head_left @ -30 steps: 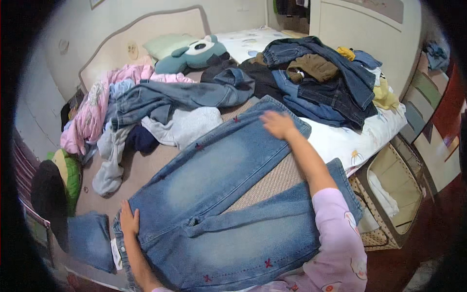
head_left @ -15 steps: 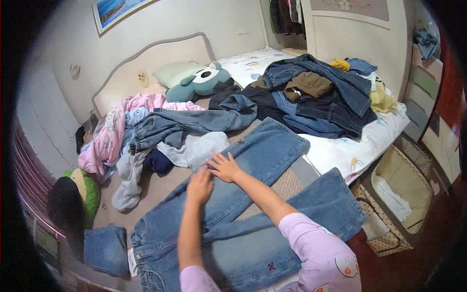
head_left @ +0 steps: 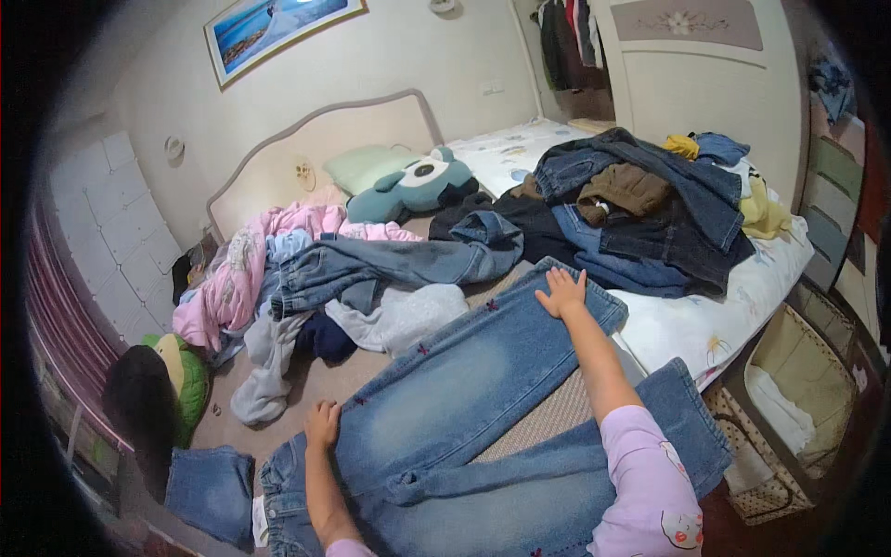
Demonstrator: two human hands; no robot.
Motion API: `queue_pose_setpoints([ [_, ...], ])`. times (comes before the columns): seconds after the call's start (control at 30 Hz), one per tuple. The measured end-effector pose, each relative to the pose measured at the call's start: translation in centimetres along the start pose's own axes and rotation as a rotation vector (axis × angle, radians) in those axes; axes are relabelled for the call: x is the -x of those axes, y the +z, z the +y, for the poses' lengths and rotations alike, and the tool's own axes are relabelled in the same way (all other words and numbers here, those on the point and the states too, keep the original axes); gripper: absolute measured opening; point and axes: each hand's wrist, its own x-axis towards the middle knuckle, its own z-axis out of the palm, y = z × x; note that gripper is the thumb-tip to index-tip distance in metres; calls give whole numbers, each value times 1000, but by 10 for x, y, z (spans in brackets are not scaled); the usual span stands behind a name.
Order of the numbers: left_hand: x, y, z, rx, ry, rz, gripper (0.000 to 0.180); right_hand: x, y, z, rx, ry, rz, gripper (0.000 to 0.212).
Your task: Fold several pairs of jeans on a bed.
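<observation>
Blue jeans (head_left: 445,390) with small dark red stitched marks lie spread on the bed, waistband toward the left and both legs running to the right. My right hand (head_left: 563,292) rests flat on the far leg close to its hem, fingers spread. On the upper edge of the same jeans, nearer the waist, lies my left hand (head_left: 322,425) with its fingers slightly bent and nothing gripped. A pale tag (head_left: 260,522) shows beside the waistband. To the left of the waistband sits a folded piece of denim (head_left: 212,494).
Beyond the jeans lie a grey-blue pair of denim trousers (head_left: 399,265), a grey garment (head_left: 404,316) and pink clothing (head_left: 223,288). A heap of dark denim (head_left: 677,223) covers the right side. A teal plush toy (head_left: 408,190) rests near the headboard. An open dotted basket (head_left: 756,483) stands by the bed.
My hands, close together mid-leg before, have moved apart: the right toward the hem, the left toward the waist. The far leg looks smoother, and the whole view has shifted.
</observation>
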Motion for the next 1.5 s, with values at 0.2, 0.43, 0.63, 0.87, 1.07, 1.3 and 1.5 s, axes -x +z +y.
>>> queue_pose_setpoints([
  [0.2, -21, 4, 84, 335, 298, -217, 35, -4, 18, -42, -313, -548, 344, 37],
  [0.43, -27, 8, 86, 490, 422, 184, 32, -17, 24, -43, -196, -664, 303, 32],
  [0.63, -25, 12, 88, 39, 298, 287, 31, -8, 17, -59, -256, -478, 699, 22],
  [0.87, -23, 46, 99, -240, 453, 409, 28, 1, 16, -72, 325, -470, 469, 21],
  [1.07, 28, 6, 133, 16, 748, -1, 43, 98, 1, -110, -173, -892, -16, 40],
  [1.3, 61, -73, -54, -155, 44, -373, 47, 69, -51, 27, 275, -254, -153, 50],
  [1.5, 150, -108, 34, 309, 292, -196, 31, 219, -104, 10, -74, -595, -141, 48],
])
